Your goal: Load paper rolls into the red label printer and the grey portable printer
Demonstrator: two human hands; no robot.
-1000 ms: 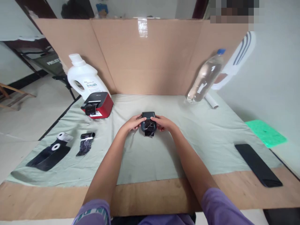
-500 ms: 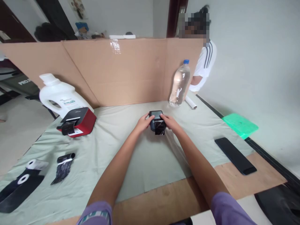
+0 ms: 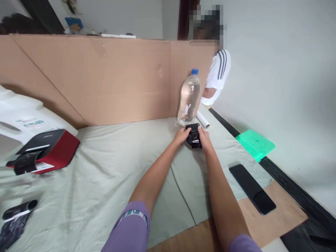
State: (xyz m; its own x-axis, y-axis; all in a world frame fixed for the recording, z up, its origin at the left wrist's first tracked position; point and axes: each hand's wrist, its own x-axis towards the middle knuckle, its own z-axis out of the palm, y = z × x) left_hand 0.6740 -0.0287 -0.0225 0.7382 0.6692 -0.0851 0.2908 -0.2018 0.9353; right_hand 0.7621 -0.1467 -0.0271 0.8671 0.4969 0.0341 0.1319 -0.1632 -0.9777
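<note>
My left hand [image 3: 181,135] and my right hand [image 3: 204,138] are closed on opposite sides of a small black portable printer [image 3: 193,134], thumbs toward its top. A glossy black strip covers its near face. It is close to the cloth, just in front of a clear water bottle [image 3: 189,98] with a blue cap; whether it rests on the cloth I cannot tell. Behind the right hand lies a white tube [image 3: 203,119]. A thin dark line [image 3: 183,197], a cord or a crease, runs from near the left forearm to the table edge.
A cardboard partition [image 3: 126,77] closes the back; a person [image 3: 219,70] is beyond it. At left are a white jug [image 3: 28,112], a red and black printer [image 3: 61,150] and a black film roll [image 3: 18,210]. A phone [image 3: 252,189] and green plastic sheet [image 3: 256,143] lie right.
The view has swung right, carrying the jug and red printer toward the left edge. Both hands, still holding the portable printer, are now closer to the water bottle.
</note>
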